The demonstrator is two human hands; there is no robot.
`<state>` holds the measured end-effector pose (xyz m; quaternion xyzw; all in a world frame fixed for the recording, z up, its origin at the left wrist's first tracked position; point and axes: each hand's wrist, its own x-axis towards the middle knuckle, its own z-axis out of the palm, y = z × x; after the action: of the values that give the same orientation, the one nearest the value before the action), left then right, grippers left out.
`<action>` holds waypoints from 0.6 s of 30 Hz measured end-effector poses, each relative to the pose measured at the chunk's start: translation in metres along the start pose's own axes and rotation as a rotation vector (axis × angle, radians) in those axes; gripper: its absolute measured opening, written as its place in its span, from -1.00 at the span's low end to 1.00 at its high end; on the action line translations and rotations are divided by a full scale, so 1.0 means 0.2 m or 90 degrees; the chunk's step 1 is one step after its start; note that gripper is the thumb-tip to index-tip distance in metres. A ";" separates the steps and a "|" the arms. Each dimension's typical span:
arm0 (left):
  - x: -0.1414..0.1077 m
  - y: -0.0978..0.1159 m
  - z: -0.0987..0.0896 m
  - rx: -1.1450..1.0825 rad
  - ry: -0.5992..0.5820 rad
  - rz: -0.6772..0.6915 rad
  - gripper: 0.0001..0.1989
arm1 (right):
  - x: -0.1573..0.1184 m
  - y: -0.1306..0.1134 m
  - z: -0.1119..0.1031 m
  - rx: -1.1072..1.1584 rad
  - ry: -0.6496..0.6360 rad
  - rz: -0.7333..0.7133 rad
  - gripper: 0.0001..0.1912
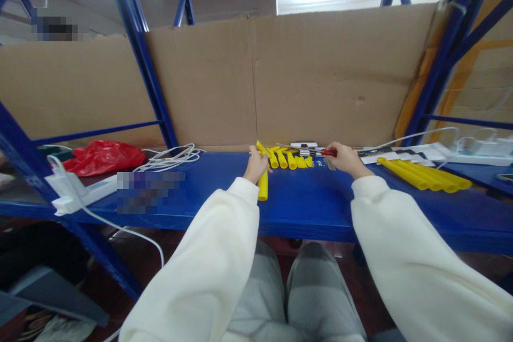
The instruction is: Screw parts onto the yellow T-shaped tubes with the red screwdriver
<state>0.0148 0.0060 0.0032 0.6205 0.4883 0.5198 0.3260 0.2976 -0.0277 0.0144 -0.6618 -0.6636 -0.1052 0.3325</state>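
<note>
My left hand (256, 163) is closed around a yellow tube (263, 187), which stands out above and below my fingers. My right hand (345, 159) grips the red handle of what looks like a screwdriver (329, 153), its thin shaft pointing left. Between my hands lies a row of cut yellow tube pieces (282, 159), getting shorter toward the right. A small flat metallic strip (329, 164) is just under my right fingers; I cannot make out its kind.
On the right several long yellow tubes (425, 175) lie side by side near a white power strip (481, 156). To the left are a red plastic bag (105, 158), a coiled white cable (172, 158) and white plugs (68, 187). Cardboard (312, 75) closes the back of the blue shelf (304, 208).
</note>
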 end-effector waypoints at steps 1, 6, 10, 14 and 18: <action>0.00 0.00 0.00 0.003 -0.005 0.001 -0.76 | 0.00 0.00 0.00 0.002 0.006 -0.006 -0.81; -0.01 -0.01 0.01 0.017 -0.025 -0.003 -0.78 | 0.01 0.02 0.03 0.002 0.026 -0.045 -0.83; -0.02 -0.01 0.01 0.029 -0.054 -0.008 -0.79 | 0.01 0.01 0.03 0.008 0.029 -0.053 -0.82; -0.03 -0.01 0.02 0.045 -0.083 -0.017 -0.80 | 0.00 0.00 0.03 0.029 0.023 -0.065 -0.81; -0.04 0.00 0.02 0.039 -0.130 -0.026 -0.76 | 0.00 -0.01 0.04 0.049 0.002 -0.085 -0.81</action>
<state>0.0193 -0.0004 0.0001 0.6700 0.4807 0.4318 0.3656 0.2926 -0.0240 0.0089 -0.6024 -0.7095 -0.1023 0.3512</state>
